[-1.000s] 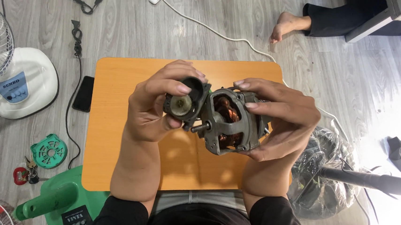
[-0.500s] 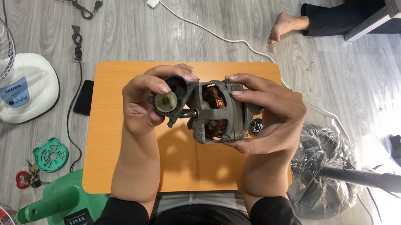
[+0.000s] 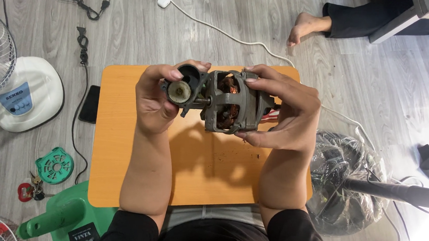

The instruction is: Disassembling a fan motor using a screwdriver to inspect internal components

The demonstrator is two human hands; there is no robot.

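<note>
Above the orange table (image 3: 118,129), both hands lift a grey fan motor (image 3: 230,109) clear of the surface, tilted so its open side faces up and the copper windings show. The right hand (image 3: 288,115) wraps the housing from the far side, fingers curled over the top and thumb beneath, carrying most of the weight, it seems. The left hand (image 3: 158,101) closes on the dark gearbox end (image 3: 189,83), where a pale toothed gear (image 3: 179,91) sits on the shaft, thumb and fingers pinching around it as if to steady that end. Left of the left hand, on the floor, lie a black phone (image 3: 90,104), a white fan base (image 3: 25,94) and a green round cap (image 3: 54,165).
</note>
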